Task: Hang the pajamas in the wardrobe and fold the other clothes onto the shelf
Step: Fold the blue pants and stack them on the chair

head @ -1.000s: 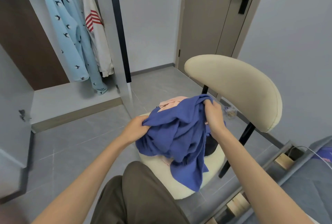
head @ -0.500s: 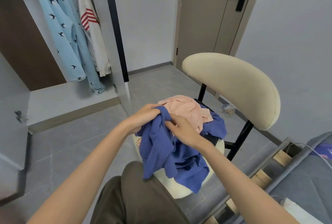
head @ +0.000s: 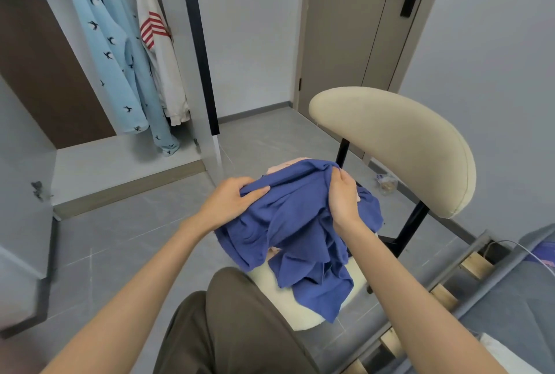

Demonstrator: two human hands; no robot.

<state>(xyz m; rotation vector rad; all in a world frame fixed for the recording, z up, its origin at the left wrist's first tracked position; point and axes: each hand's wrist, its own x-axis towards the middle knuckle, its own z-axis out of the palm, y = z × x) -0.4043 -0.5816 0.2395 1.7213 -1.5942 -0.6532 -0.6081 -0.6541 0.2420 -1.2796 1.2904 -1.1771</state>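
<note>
Both bare forearms reach forward from the lower corners of the view and converge, elbows out of frame. Left hand (head: 232, 202): back facing up, wrist about straight, fingers (head: 255, 192) curled over a bunched fold of the blue garment (head: 295, 223), pinching it. Right hand (head: 342, 196): slightly higher and further forward, wrist bent down, fingers curled into the garment's top edge, gripping it. The hands sit near each other but apart, with cloth stretched between them. One leg in olive trousers (head: 237, 325), knee raised, lies below and between the forearms.
</note>
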